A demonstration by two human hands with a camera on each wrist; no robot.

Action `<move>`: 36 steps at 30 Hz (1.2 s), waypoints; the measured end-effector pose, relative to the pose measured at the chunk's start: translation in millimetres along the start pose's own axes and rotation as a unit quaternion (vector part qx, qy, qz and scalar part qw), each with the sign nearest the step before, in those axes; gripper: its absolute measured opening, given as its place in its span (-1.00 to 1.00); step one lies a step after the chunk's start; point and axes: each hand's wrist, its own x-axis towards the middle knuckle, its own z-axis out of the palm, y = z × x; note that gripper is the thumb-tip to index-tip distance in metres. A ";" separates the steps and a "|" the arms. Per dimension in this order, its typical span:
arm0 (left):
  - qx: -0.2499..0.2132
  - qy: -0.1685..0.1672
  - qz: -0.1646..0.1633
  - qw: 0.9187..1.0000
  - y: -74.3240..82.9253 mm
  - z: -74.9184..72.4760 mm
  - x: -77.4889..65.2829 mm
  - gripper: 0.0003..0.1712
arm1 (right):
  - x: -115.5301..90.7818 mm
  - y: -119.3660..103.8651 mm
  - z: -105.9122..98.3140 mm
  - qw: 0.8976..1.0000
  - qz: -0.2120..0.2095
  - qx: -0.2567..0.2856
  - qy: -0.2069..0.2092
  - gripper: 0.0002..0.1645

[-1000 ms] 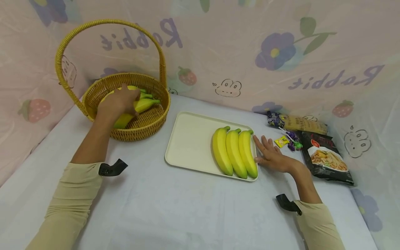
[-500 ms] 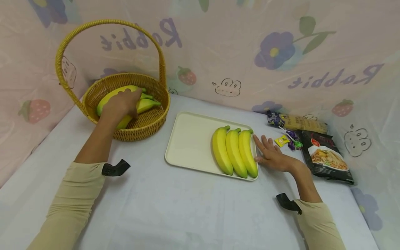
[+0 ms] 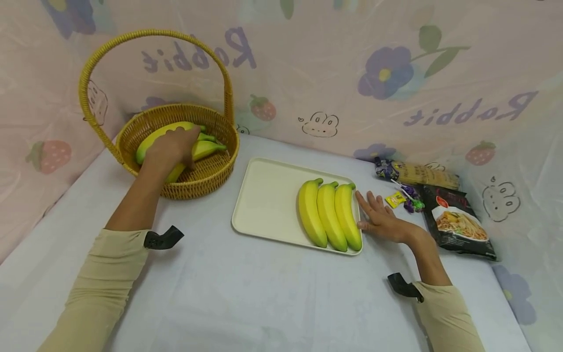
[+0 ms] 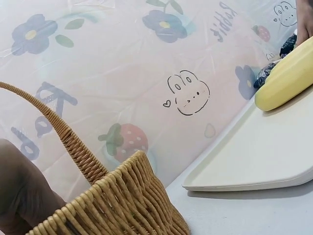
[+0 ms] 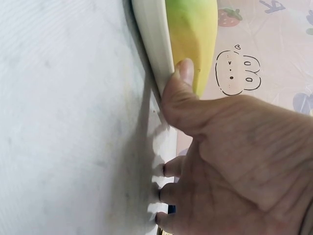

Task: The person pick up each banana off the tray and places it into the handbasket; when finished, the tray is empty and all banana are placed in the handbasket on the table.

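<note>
My left hand (image 3: 169, 146) reaches down into a wicker basket (image 3: 198, 188), its fingers curled over a yellow banana (image 3: 206, 148) on the near side. Behind it in the basket lie other bananas, among them a greenish-yellow one (image 3: 151, 139); the hand hides the middle of the pile. In the left wrist view the basket wall covers the fingertips. A cream tray (image 3: 268, 195) lies in the centre, with three bananas (image 3: 331, 215) side by side at its right end. My right hand (image 3: 382, 220) rests with spread fingers at the tray's right edge, its thumb on the rim (image 5: 168, 73).
At the right lie a black noodle packet (image 3: 459, 222), a tan packet (image 3: 424, 175), a small yellow sweet (image 3: 396, 199) and wrapped lollipops (image 3: 412, 198). The basket's tall handle (image 3: 154, 33) arches above the left hand. A printed curtain (image 3: 281, 73) stands behind the table.
My left hand has shifted slightly to the right over the bananas in the basket, then stayed there. The right hand, the tray and its bananas have not visibly moved.
</note>
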 end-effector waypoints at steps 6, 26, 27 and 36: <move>0.012 0.008 0.006 1.000 0.2 0.2 -0.2 0.00 | -0.5 2.2 -0.9 1.000 0.007 -0.009 0.003 0.20; 0.035 0.013 0.019 0.999 4.1 -8.0 -2.7 -0.14 | 0.4 1.8 -1.0 1.000 0.007 -0.011 -0.001 0.26; 0.034 0.015 0.021 0.999 5.2 -9.0 -2.7 -0.12 | -0.2 1.3 -1.2 1.000 0.004 -0.007 0.001 0.24; 0.023 0.031 0.025 0.999 15.6 -17.7 -11.6 -0.11 | -5.7 -20.1 -5.5 1.000 -0.001 0.005 -0.004 0.10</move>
